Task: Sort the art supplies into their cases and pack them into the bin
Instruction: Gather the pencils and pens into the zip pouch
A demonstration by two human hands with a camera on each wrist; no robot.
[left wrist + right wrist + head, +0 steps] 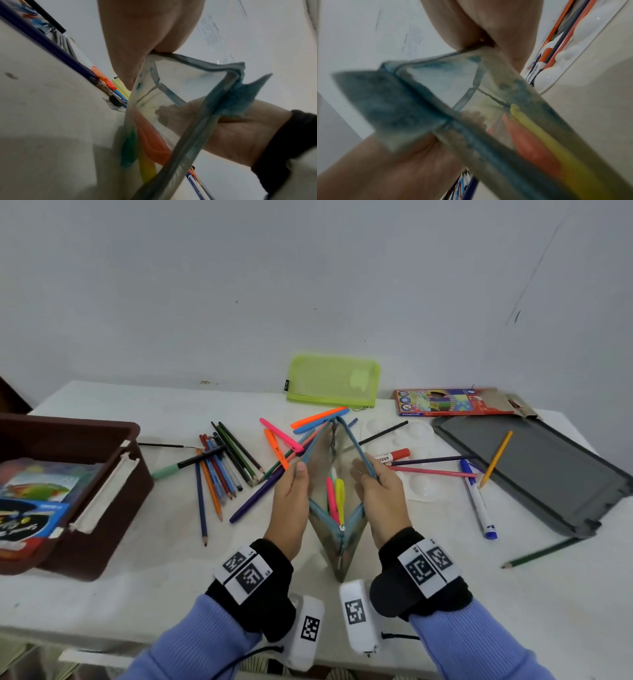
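I had both hands clamped on the pouch [337, 460], left hand [291, 501] and right hand [383, 501] each pinching one rim to spread its mouth above the bench [137, 559], highlighters [335, 498] lying inside.

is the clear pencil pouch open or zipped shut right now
Open: both hands spread the clear pouch apart at its blue zipper edges, showing pink and yellow highlighters inside.

Table [144, 577], contents. Left edge: bin [113, 440], boxes inside. Centre near: pouch [337, 474], held open between left hand [291, 501] and right hand [380, 498], highlighters [335, 499] inside. Left of pouch: loose pencils [219, 463]. Far centre: mesh case [334, 380]. Far right: pencil box [452, 402]. Right: tray [548, 470], one pencil [496, 458] across it.
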